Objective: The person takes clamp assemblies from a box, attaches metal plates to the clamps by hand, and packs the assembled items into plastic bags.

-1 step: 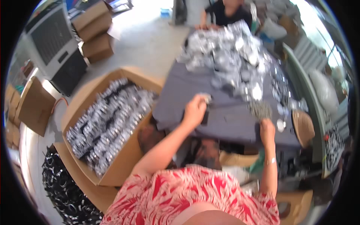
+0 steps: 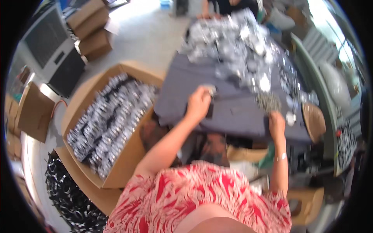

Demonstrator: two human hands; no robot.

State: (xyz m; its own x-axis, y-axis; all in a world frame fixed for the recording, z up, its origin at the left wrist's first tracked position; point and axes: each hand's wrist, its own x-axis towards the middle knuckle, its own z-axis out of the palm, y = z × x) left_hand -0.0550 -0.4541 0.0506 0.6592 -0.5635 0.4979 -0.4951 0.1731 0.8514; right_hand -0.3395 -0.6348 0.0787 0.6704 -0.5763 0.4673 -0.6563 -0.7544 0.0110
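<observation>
Over the grey-clothed table (image 2: 178, 83), my left hand (image 2: 198, 103) is closed on a small round, shiny metal piece (image 2: 211, 90); blur hides its exact kind. Beside that hand's wrist lies a small dark block (image 2: 210, 111). Further right, my right hand (image 2: 276, 123) is closed at the near edge of a pile of tiny greyish metal parts (image 2: 269, 102). Whatever its fingers hold is too small to make out. Just right of it rests a round, pale disc (image 2: 290, 118). Clear plastic bags with silvery pieces (image 2: 233, 42) are heaped across the table's far half.
Left of the table stands a large carton (image 2: 112, 176) packed with shiny round metal parts (image 2: 112, 120). Black banded parts (image 2: 70, 194) are piled below it. A tan curved container (image 2: 314, 121) sits at the table's right edge. Across the table is another person (image 2: 217, 8).
The whole scene sits slightly higher in the picture, so the view has tilted down a little. Both hands keep nearly the same places over the table.
</observation>
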